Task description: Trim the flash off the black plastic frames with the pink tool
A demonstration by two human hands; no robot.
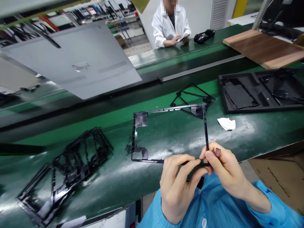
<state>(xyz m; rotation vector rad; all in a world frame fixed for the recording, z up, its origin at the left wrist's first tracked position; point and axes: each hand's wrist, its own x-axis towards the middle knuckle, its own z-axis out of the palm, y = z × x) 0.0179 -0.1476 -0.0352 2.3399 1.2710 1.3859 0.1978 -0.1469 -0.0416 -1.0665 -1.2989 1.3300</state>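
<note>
I hold a thin black rectangular plastic frame (pixel 140 136) flat above the green bench (pixel 166 95). My left hand (pixel 177 183) pinches its near edge with thumb and fingers closed. My right hand (pixel 223 167) grips the frame's near right corner, fingers closed round it. Both sleeves are light blue. The frame's far side stretches away from me over the bench.
A heap of similar black frames (pixel 68 164) lies at the left. One more frame (pixel 192 95) lies beyond. A black moulded tray (pixel 258 91), a white scrap (pixel 226 123), a wooden board (pixel 263 47), a grey panel (pixel 78 60). A person in white (pixel 169 27) stands across the line.
</note>
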